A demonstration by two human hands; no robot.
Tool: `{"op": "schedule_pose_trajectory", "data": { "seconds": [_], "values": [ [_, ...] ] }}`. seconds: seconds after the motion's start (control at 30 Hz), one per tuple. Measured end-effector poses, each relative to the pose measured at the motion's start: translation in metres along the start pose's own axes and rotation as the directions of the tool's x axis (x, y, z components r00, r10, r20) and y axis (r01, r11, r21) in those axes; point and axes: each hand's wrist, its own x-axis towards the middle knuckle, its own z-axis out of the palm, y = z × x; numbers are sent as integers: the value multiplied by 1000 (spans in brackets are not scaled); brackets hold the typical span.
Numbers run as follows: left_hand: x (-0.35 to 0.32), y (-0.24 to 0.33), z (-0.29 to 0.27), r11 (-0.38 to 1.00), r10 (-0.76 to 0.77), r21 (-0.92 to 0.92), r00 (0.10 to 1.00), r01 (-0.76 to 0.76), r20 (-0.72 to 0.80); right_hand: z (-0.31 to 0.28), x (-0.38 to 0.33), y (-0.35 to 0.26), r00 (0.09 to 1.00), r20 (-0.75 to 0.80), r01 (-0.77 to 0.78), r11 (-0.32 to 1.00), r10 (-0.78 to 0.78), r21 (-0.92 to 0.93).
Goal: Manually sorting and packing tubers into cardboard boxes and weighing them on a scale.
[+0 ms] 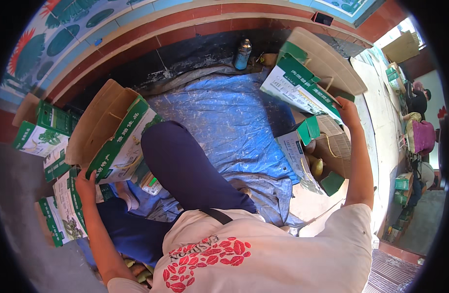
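Observation:
My left hand (86, 185) grips the near lower edge of an open green-and-white cardboard carton (123, 139), which leans by my raised knee with its brown flaps up. On the right, my right arm is stretched out. My right hand (349, 111) is closed on the edge of a second green-and-white carton (302, 88), whose tall brown flap (329, 58) stands upright. Close below that hand is an open carton (302, 151) with yellowish-green produce (316, 167) inside and a yellow cord handle. Part of my left fingers is hidden behind the cardboard.
A blue tarp (214, 112) covers the floor ahead of me. A spray can or bottle (242, 54) stands against the tiled wall. More cartons (48, 124) are stacked at the left. Other people (422, 132) are at the far right, and a phone-like dark object (322, 18) rests on the ledge.

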Motion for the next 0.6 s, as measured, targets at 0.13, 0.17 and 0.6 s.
{"op": "schedule_pose_trajectory", "data": {
  "seconds": [0.13, 0.17, 0.6],
  "values": [
    [-1, 6, -1, 1000, -13, -26, 1000, 13, 1, 8, 12, -23, 984, -12, 177, 981, -178, -85],
    [-1, 7, -1, 1000, -15, -20, 1000, 15, 6, 12, 16, -34, 966, -35, 253, 964, -257, -85],
    [-2, 1, 0, 1000, -24, 0, 1000, 24, 10, 78, 74, -159, 925, -235, 324, 943, -299, 72]
  ]
}}
